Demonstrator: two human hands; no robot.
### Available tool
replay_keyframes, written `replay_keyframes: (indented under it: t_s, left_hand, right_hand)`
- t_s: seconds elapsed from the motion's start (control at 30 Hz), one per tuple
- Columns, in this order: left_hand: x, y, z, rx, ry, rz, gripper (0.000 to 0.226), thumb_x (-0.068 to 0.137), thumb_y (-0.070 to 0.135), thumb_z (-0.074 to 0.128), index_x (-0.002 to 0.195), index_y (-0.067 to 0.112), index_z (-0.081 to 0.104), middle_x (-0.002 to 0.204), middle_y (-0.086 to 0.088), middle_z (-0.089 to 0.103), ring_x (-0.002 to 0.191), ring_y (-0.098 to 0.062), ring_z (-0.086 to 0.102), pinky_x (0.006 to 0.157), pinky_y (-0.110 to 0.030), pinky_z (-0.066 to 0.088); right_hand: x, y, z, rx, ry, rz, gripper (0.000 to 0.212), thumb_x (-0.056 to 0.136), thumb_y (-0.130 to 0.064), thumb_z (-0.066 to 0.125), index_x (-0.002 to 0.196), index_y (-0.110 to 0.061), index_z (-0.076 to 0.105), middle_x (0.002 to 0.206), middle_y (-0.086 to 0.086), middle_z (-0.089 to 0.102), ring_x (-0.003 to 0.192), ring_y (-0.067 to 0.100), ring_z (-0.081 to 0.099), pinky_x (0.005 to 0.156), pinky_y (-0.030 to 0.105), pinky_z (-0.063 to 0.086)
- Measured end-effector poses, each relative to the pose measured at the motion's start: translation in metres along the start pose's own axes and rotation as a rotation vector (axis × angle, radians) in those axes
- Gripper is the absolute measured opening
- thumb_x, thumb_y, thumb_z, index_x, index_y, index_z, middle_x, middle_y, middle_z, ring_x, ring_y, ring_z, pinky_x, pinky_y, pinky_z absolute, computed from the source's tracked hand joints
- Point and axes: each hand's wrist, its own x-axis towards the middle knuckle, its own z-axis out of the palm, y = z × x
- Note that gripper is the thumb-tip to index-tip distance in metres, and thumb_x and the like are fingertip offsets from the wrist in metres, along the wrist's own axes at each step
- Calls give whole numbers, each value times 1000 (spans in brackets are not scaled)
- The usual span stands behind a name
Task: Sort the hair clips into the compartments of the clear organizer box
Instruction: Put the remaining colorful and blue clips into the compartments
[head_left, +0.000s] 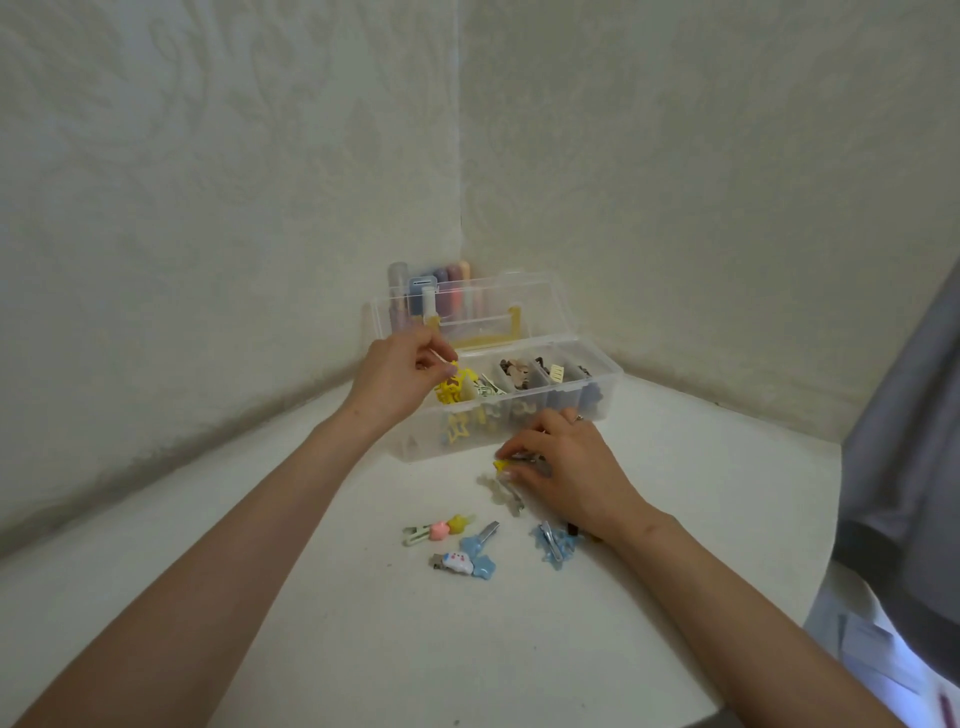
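The clear organizer box stands open in the table's corner, its compartments holding yellow, beige, brown and dark clips. My left hand hovers over the leftmost compartment and pinches a yellow hair clip above the other yellow clips. On the table just in front of the box, my right hand pinches a small yellow clip. Loose clips lie nearby: a pale clear clip, a green clip with pink and yellow charms, blue clips and a blue snowflake clip.
The box's clear lid stands upright behind it, with several coloured tubes against the wall corner. The white table ends at a curved edge on the right, where grey fabric hangs.
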Motion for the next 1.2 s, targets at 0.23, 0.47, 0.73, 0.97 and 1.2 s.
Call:
replay_keyframes:
  t_s: [0.23, 0.47, 0.73, 0.97, 1.2]
  left_hand:
    - [0, -1, 4, 199, -78, 25, 11, 84, 18, 64, 94, 17, 69, 88, 8, 64, 59, 4, 45, 60, -17, 35]
    - [2, 8, -5, 181, 60, 58, 10, 85, 16, 60, 91, 17, 68, 87, 10, 60, 61, 2, 45, 68, -22, 32]
    - [-6, 28, -6, 154, 23, 151, 8, 86, 16, 59, 88, 17, 67, 82, 10, 58, 71, -14, 52, 68, -24, 38]
    - [-13, 40, -3, 123, -34, 210, 9, 87, 16, 59, 88, 15, 68, 84, 9, 60, 68, -10, 51, 69, -22, 40]
    - [-16, 39, 3, 128, -136, 207, 7, 86, 20, 60, 86, 19, 67, 80, 17, 58, 74, -15, 55, 70, -24, 43]
  right_hand:
    - [-1, -1, -3, -42, -35, 37, 31, 84, -39, 64, 110, -23, 63, 105, -4, 56, 99, 18, 45, 85, 27, 33]
    - [0, -1, -6, -16, -69, 75, 24, 81, -41, 65, 98, -24, 63, 100, -7, 52, 91, 11, 38, 79, 23, 29]
    - [-1, -3, -9, 15, -111, 57, 24, 82, -41, 64, 101, -27, 60, 102, -8, 53, 95, 13, 44, 83, 26, 34]
    - [0, -6, -13, 0, -168, 66, 23, 81, -41, 66, 98, -25, 61, 105, -6, 53, 99, 15, 44, 85, 27, 34]
    - [-2, -9, -17, 129, -161, 121, 24, 76, -37, 72, 80, -24, 52, 88, -11, 49, 87, 13, 42, 78, 28, 34]
